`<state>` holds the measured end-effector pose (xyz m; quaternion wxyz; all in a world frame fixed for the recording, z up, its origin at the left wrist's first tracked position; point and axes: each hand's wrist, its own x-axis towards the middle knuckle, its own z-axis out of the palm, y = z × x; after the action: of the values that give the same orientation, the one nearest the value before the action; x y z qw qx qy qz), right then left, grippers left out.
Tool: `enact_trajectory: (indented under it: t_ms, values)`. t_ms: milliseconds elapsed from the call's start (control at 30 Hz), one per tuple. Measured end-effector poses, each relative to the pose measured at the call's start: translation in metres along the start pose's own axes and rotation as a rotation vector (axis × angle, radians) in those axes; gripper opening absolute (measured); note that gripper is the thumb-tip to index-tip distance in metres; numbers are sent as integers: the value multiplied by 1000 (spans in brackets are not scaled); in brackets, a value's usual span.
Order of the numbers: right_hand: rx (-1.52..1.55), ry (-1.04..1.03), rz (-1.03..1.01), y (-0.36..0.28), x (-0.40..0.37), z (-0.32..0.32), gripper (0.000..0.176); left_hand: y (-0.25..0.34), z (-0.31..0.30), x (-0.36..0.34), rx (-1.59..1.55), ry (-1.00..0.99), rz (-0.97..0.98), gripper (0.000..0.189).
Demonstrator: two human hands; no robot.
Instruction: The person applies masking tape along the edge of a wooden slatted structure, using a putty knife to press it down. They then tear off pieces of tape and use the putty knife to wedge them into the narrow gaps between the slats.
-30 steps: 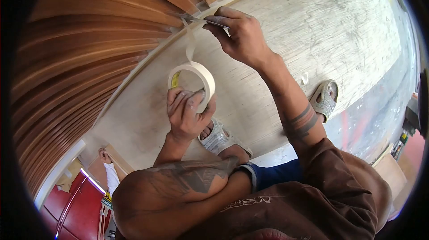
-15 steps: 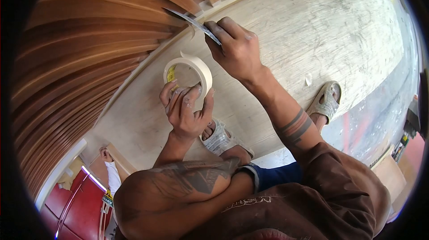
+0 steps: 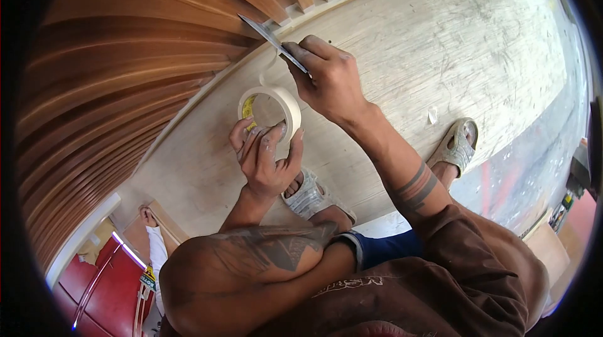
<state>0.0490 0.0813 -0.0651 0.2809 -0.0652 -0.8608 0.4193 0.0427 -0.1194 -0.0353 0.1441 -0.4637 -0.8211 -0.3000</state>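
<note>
Cream masking tape roll (image 3: 291,111) sat in the left hand (image 3: 267,161), whose grip was closed on its lower rim. Just above and to the right of that grip, the right hand (image 3: 330,79) pinched a metal blade (image 3: 267,34), its long axis slanting up-left toward the wooden slats (image 3: 125,73). A loose tape end (image 3: 266,74) rose from the roll toward the blade, nearer the right hand.

**Slatted wall (image 3: 125,73) above a plywood floor (image 3: 452,42)**

Reddish-brown wooden slats fill the left and top. They meet the pale, scuffed plywood along a light trim strip (image 3: 182,108). Grey, paint-spattered ground (image 3: 527,167) lies to the right, and red panels (image 3: 103,280) show at lower left. The light is bright and even.
</note>
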Motion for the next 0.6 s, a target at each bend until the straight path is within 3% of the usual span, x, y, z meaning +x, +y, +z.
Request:
enact_trajectory:
  t_ms: [300, 600]
  values:
    - [-142, 138, -79, 7, 4, 1, 35, 1, 0, -2, -19, -14, -6, 31]
    - [-218, 248, -1, -12, -6, 30, 31, -2, -2, -6, 8, 32, -52, 30]
